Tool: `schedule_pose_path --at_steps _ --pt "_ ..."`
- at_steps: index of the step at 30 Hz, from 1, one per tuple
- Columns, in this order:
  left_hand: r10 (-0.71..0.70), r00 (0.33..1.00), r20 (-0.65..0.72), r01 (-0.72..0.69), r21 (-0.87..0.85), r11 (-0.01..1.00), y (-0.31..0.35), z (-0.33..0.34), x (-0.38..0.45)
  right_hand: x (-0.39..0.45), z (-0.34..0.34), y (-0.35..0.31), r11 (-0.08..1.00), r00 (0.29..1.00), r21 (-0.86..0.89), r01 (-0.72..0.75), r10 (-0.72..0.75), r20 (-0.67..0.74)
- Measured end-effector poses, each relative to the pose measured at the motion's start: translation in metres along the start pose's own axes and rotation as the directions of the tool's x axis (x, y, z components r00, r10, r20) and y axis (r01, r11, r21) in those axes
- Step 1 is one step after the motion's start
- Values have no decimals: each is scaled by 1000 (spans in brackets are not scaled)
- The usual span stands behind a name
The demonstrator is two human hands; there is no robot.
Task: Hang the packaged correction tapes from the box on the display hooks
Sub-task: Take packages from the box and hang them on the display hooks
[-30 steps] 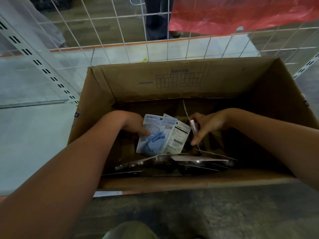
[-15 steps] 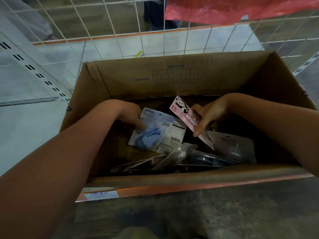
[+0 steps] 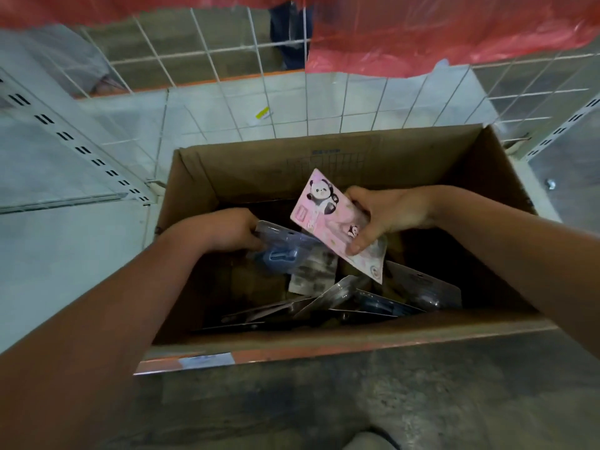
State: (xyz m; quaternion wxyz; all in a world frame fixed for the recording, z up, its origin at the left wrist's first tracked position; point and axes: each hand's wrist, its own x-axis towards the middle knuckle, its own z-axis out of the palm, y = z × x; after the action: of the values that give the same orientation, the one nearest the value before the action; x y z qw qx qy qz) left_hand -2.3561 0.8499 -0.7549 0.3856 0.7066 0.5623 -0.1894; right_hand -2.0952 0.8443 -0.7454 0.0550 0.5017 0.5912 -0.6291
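Observation:
An open cardboard box [image 3: 246, 170] stands on the floor in front of me. Inside it my left hand [image 3: 233, 230] grips blue packaged correction tapes [image 3: 285, 254], blurred and tilted. My right hand [image 3: 386, 212] pinches a pink package with panda pictures [image 3: 324, 216], thumb on its face, lifted above the box's contents. Several more clear blister packages [image 3: 350, 297] lie in a heap on the box bottom. No display hooks show in this view.
A white wire grid panel [image 3: 227, 92] stands behind the box, with slotted white shelf uprights [image 3: 81, 147] at left and right. Red plastic sheeting [image 3: 438, 30] hangs across the top. A person's legs [image 3: 290, 34] stand beyond the grid.
My right hand has raised the pink panda package higher and turned its face towards me. My left hand keeps hold of the blue packages. The view has pulled back from the box.

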Motion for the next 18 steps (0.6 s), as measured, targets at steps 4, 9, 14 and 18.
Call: schedule_pose_path --at_steps 4,9,14,18 --pt "60 982 -182 -100 -220 970 -3 -4 -37 -35 4 -23 976 977 171 136 -104 -184" --pt "-31 945 -326 -192 -627 755 8 -4 -95 -75 18 -51 904 902 312 292 -151 -404" --pt "-166 914 -370 -199 -766 611 24 -10 -157 -115 38 -77 829 875 441 344 -112 -472" --pt "-243 893 -379 -211 -829 517 36 -18 -212 -163 64 -100 797 858 495 347 -56 -510"
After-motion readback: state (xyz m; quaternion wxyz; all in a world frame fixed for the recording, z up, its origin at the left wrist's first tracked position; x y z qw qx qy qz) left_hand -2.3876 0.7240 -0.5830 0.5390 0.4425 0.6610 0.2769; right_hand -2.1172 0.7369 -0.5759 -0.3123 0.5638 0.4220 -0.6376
